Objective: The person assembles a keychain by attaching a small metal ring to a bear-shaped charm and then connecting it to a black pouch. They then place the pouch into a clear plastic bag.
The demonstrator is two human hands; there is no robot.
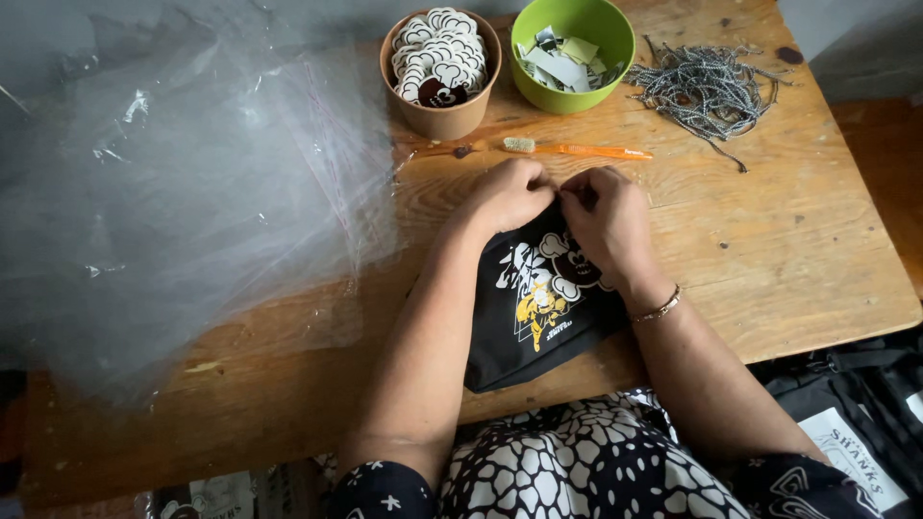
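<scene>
Currently both hands meet at the top edge of the black printed pouch (538, 308), which lies on the table (788, 250) just in front of the person. Left hand (508, 197) and right hand (608, 219) have fingers pinched shut on that far edge, touching each other. Pouch's long axis runs away from the body; orange toothbrush (577, 150) lies just beyond the fingers.

Black printed pouch (538, 317) flat on table edge
</scene>
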